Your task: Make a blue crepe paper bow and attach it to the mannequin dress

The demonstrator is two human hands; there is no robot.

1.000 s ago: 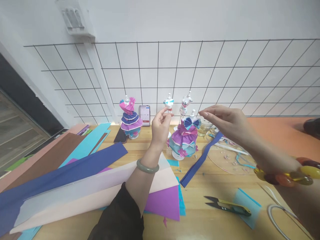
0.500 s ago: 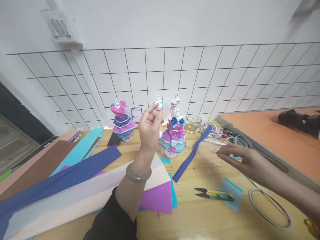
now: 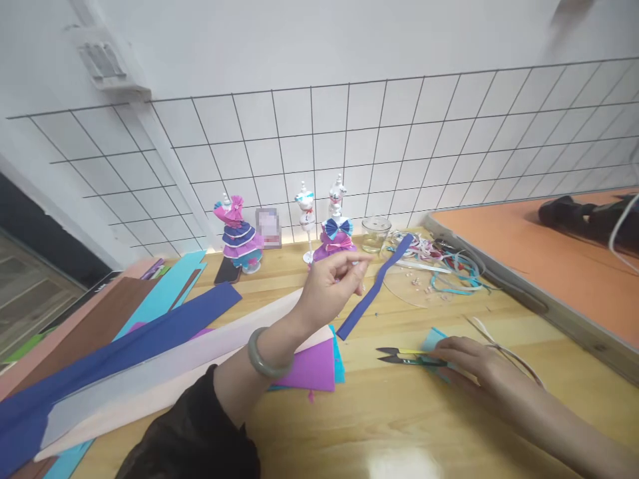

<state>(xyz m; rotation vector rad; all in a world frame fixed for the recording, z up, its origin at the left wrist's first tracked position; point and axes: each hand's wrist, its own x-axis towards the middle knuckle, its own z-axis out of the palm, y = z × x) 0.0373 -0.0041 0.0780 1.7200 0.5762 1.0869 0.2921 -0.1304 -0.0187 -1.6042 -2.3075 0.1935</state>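
Observation:
My left hand (image 3: pixel 332 283) is raised over the wooden table (image 3: pixel 399 412), its fingertips pinched together near a dark blue paper strip (image 3: pixel 374 287); what they pinch is too small to make out. It partly hides a small mannequin in a purple and blue dress (image 3: pixel 335 238). My right hand (image 3: pixel 466 358) lies low on the table, fingers on the thread snips (image 3: pixel 407 356) beside a light blue paper scrap (image 3: pixel 432 338).
Long paper sheets in blue (image 3: pixel 114 356), pale pink (image 3: pixel 164 386), brown and cyan cover the left. More dressed mannequins (image 3: pixel 237 233), a bare one (image 3: pixel 305 216), a phone (image 3: pixel 268 227), a glass (image 3: pixel 375 234) and ribbon scraps (image 3: pixel 444 269) stand by the wire grid. An orange surface (image 3: pixel 539 259) lies right.
My left hand came down from in front of the mannequins toward the blue strip. My right hand dropped from the air to the snips. The view turned right.

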